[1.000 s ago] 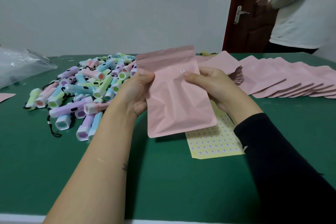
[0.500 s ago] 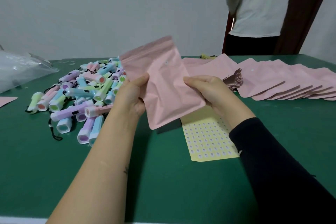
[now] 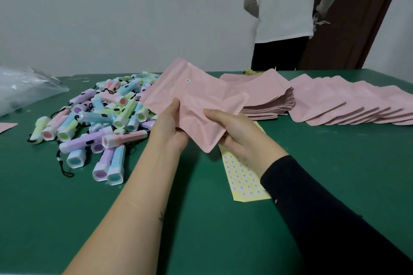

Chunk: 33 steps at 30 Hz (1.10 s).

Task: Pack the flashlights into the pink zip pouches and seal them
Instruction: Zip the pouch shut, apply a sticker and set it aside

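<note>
noted at centre, raised off the green table (image 3: 67,219): one pink zip pouch (image 3: 201,100), tilted, top corner pointing far and left, crumpled through the middle, small white dot sticker (image 3: 188,81) near its top. grasped at the near left edge by the left hand (image 3: 169,127), thumb on the front face, fingers behind. grasped at the near right edge by the right hand (image 3: 237,131), thumb on the front, fingers curled underneath; black sleeve (image 3: 324,219) on that arm. seal and contents impossible to tell.

found left of the pouch: loose pile of pastel flashlights (image 3: 105,118) with black wrist cords, lying on the table, none in either hand. found right of it: stack of flat pink pouches (image 3: 268,102), then an overlapping row of further pink pouches (image 3: 348,107) running right. under the right wrist: yellow sticker sheet (image 3: 243,181), lying flat. far left: clear plastic bag (image 3: 22,89). beyond the far edge: standing person (image 3: 283,2) in a white shirt, beside a dark door (image 3: 357,29).
</note>
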Available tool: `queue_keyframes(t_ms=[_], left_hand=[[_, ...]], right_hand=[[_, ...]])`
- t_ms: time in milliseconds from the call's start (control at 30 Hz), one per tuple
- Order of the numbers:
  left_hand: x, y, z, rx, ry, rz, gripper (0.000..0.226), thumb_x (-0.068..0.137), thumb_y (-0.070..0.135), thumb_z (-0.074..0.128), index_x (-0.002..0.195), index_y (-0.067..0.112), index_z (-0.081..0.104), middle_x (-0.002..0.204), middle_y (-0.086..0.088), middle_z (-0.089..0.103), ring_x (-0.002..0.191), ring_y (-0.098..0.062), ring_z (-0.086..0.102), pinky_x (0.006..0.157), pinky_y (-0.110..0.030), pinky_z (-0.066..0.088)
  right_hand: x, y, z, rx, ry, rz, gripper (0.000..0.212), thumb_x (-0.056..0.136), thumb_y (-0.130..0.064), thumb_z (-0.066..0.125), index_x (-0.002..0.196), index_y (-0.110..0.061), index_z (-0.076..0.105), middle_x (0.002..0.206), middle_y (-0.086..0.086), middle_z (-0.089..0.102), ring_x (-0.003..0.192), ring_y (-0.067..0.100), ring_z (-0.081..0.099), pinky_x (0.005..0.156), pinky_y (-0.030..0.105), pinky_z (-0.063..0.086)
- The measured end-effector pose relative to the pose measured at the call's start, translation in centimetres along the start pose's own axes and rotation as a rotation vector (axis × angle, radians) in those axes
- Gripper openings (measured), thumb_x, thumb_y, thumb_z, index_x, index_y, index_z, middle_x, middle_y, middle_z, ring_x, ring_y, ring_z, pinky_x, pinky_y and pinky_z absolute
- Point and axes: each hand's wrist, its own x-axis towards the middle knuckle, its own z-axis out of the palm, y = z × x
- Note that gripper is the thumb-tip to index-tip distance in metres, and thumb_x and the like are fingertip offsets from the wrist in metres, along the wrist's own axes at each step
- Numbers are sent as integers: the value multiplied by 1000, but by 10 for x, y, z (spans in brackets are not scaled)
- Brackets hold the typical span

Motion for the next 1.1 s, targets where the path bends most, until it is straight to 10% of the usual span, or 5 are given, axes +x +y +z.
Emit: queue_keyframes(t_ms=[333,700,1100], left_hand=[[1,-7,-2,81,-5,7,22,101,22,53,117,8,60,105,-6,73,98,-22,70,88,-39,56],[-11,-46,7,876,-166,113,13,97,19,55,99,28,65,103,10,75,92,-6,71,85,-33,53],[-3,-68,-1,1677,-338,500,21,97,18,51,105,32,65,102,21,66,97,-2,61,84,-24,46]], right_hand=[[1,-22,-22,105,110,6,19,86,-16,71,105,-15,67,98,1,76,88,18,74,74,37,60],[-2,-72,-100,489,559,-314,37,91,-18,66,127,-16,57,115,7,70,101,27,69,88,46,57],[24,-71,-162,27,855,-399,9,94,-14,55,97,-22,55,109,1,67,104,27,65,90,48,55]])
